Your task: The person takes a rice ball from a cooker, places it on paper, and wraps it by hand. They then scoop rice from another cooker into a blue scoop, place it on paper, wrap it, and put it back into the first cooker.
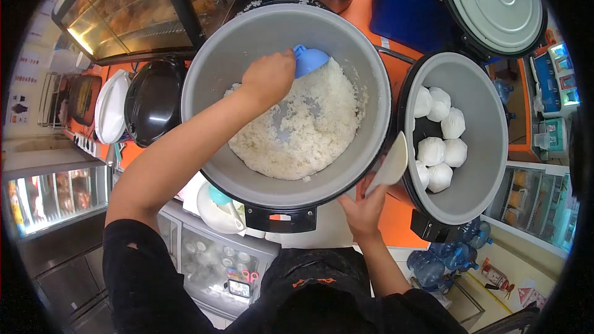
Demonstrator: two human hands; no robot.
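Note:
My left hand reaches into the big grey rice pot, its fingers closed on a small blue cup. That cup is tipped against cooked white rice, which covers much of the pot's bottom; a bare patch shows in the middle. Outside the pot's lower right rim, my right hand is closed around a white rice paddle, blade pointing up. Just right of the paddle stands a second grey pot with several white wrapped round bundles inside.
A glass food display case is at the upper left, beside a black lid. A blue cooler and an open pot lid are at the upper right. Below the pot is a white bowl; water bottles are lower right.

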